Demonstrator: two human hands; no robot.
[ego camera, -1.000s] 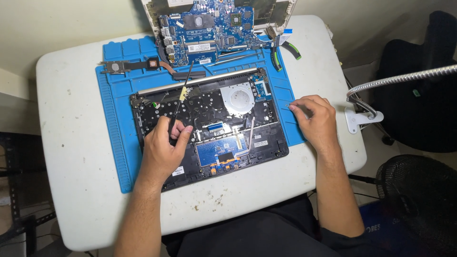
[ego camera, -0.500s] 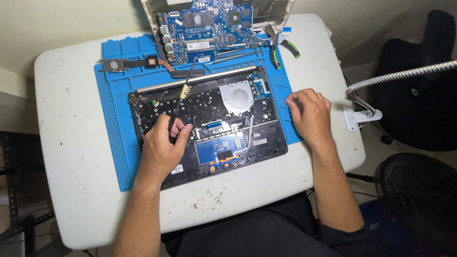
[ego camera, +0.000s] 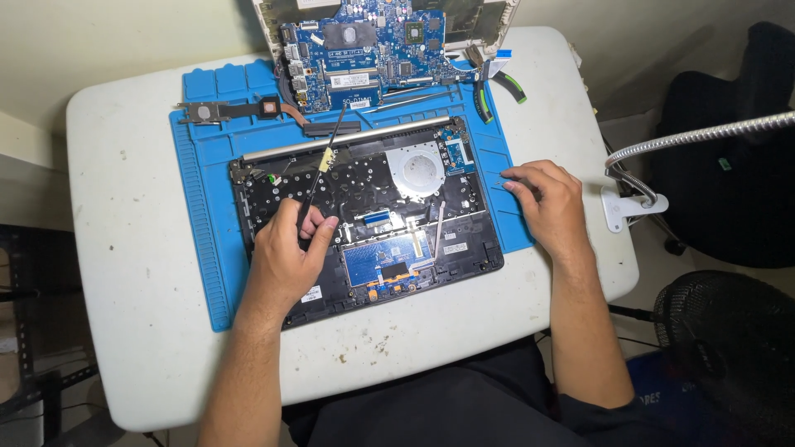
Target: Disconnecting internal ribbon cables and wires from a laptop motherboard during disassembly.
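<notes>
Black screwdriver (ego camera: 319,178) now gripped in left hand (ego camera: 286,257), right hand (ego camera: 546,203) unmoved, fingers loosely spread on blue mat (ego camera: 203,240)

1. Bright, even light falls from above onto the white bench (ego camera: 124,248), which looks slightly washed out.
2. Corners fall off into dimness; the floor at left and the black fan (ego camera: 729,348) at lower right are dark.
3. Soft, short shadows sit under both forearms.
4. Focus is sharp centrally, with mild wide-angle bending at the edges.
</notes>
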